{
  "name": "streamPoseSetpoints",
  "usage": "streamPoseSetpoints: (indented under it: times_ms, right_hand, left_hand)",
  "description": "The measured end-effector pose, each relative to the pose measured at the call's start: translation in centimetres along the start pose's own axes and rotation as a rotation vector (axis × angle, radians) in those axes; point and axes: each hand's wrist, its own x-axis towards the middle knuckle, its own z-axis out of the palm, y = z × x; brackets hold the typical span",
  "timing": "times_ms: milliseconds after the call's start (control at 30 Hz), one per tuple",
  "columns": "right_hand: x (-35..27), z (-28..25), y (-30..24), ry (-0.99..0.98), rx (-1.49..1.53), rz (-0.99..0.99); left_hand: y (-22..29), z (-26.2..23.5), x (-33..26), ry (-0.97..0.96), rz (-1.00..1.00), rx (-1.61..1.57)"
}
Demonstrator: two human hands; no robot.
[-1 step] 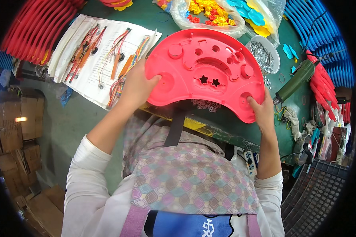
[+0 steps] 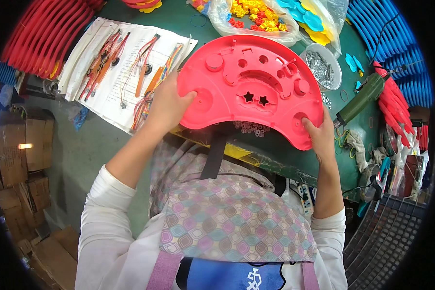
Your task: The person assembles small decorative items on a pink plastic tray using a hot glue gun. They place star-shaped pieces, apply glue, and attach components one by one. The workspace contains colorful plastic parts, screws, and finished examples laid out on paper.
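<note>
Both hands are closed on the red shell (image 2: pixel 250 82), left hand (image 2: pixel 165 104) on one end and right hand (image 2: pixel 319 135) on the other, holding it flat above the desk (image 2: pixel 188 21) edge, probably to keep the star holes facing up. Around it: wire bundles (image 2: pixel 145 72) on paper, a bowl of screws (image 2: pixel 322 64), a green screwdriver (image 2: pixel 361 99), and bagged parts (image 2: pixel 261 14) crowding the far side.
</note>
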Motion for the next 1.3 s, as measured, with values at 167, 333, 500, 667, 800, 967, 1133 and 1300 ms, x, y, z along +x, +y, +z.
streamPoseSetpoints:
  times_ms: [167, 333, 500, 667, 800, 967, 1133, 1300]
  right_hand:
    - [0.1, 0.3, 0.7, 0.013, 0.024, 0.001]
    - [0.4, -0.1, -0.1, -0.012, -0.05, 0.03]
    - [0.3, -0.2, 0.5, -0.013, -0.023, 0.018]
    - [0.7, 0.4, -0.9, 0.005, -0.153, -0.01]
    - [1.2, 0.3, -0.4, -0.007, -0.172, -0.067]
    - [1.7, 0.7, -0.1, 0.094, -0.453, -0.196]
    - [1.2, 1.0, -3.9, 0.23, -0.671, -0.431]
    - [3.4, 2.1, -5.9, 0.231, -0.573, -0.596]
  left_hand:
    - [0.2, -0.5, 0.4, -0.051, -0.073, -0.001]
    - [0.7, -0.4, -0.1, -0.029, -0.038, 0.073]
    - [-0.5, 0.6, 0.7, -0.023, -0.015, 0.079]
    - [2.0, 0.0, 0.0, 0.13, 0.599, 0.298]
    - [1.5, 0.5, -0.8, -0.35, 0.72, 0.053]
    - [1.8, 0.8, -0.1, -0.267, 0.815, 0.078]
    - [2.6, 0.9, -2.2, -0.105, 0.997, 0.513]
    - [1.8, 2.2, -2.6, -0.121, 0.988, 0.56]
